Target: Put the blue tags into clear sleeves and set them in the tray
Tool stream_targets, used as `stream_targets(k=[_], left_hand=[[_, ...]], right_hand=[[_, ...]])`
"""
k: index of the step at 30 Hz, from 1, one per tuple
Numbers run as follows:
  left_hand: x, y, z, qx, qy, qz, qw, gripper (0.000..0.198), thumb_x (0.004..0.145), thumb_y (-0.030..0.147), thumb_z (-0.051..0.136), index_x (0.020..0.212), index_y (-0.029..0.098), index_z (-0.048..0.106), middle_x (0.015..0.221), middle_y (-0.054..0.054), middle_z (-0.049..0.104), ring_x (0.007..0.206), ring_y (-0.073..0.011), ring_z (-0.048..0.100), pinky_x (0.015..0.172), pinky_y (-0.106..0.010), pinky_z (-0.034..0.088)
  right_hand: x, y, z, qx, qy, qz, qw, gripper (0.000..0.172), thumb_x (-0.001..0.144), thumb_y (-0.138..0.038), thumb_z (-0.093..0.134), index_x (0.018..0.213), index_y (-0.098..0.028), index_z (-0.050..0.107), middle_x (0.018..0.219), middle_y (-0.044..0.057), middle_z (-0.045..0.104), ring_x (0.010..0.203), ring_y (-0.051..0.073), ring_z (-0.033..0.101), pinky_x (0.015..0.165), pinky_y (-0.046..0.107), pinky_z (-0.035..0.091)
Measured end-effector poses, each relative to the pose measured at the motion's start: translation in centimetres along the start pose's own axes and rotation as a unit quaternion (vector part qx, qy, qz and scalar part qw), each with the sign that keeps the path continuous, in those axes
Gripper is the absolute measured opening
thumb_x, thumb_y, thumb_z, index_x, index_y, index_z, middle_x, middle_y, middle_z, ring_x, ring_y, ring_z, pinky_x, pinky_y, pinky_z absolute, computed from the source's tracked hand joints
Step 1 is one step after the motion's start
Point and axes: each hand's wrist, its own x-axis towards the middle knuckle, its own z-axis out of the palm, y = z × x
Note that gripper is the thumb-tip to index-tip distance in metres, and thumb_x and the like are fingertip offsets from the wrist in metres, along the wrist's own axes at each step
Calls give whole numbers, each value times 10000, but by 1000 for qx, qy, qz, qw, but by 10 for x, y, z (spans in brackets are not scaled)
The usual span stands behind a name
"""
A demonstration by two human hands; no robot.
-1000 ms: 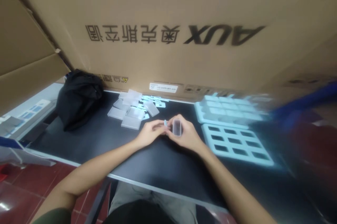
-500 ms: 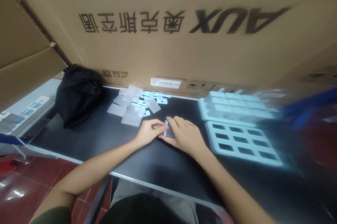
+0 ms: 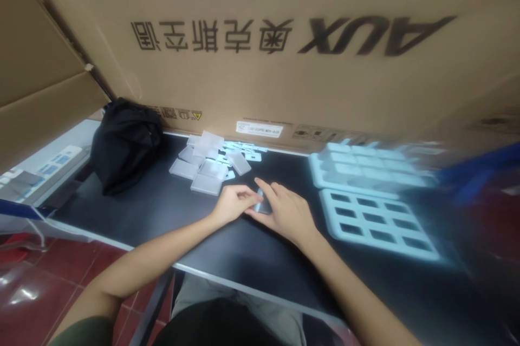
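Over the middle of the black tabletop, both hands meet on a small flat plastic case (image 3: 265, 206) with a light-blue edge and a dark or see-through face. My left hand (image 3: 231, 205) pinches its left edge between thumb and fingertips. From the other side, my right hand (image 3: 290, 210) grips it with the thumb below and fingers above. Much of the case is hidden by the fingers. Just beyond my left hand lies a loose pile of clear, frosted plastic cases (image 3: 206, 183), with thin light-blue pieces (image 3: 254, 156) among and behind them.
To the right lies a light-blue tray with rectangular openings (image 3: 374, 220), and behind it a similar light-blue block with raised cells (image 3: 365, 164). A black bag (image 3: 124, 145) sits at the left, near a white power strip (image 3: 52, 167). A large cardboard box (image 3: 284, 86) walls off the back.
The whole view has shifted slightly, so things appear a little further right. Both hands keep hold of the small case with hardly any change in grip.
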Motion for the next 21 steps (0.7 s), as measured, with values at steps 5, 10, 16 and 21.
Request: stream_targets(k=[5,10,16,21], left_hand=[[2,-1,0,-38,-21,-4,999,462,670,539,895,784,106,780,698,-48,738,603,-133,636,602,-242,506],[1,0,0,-125,-75,-42,988,486,597,493,960,755,99,724,702,-36,713,639,-135,642,668,-269,517],[-6,5,5,-244,-150,-41,957,596,600,493,982,959,146,656,918,-24,678,835,-127,646,783,-241,500],[-11,-1,4,-253,-199,-18,947,761,758,659,825,1349,296,512,1277,-72,615,1092,-214,642,907,-321,516]], right_hand=[[-1,-1,-4,-2,54,-31,998,405,912,-549,638,1136,-219,714,838,46,672,727,185,655,579,290,355],[0,1,-9,81,106,-51,990,300,839,-415,648,1048,-201,675,802,28,631,693,163,622,570,270,388],[0,-2,-4,268,123,-74,953,392,852,-322,652,1222,-231,563,883,27,633,751,174,624,659,285,499],[-3,-11,8,400,93,-33,911,459,970,-510,560,1330,-258,427,1022,54,597,792,188,607,704,347,530]])
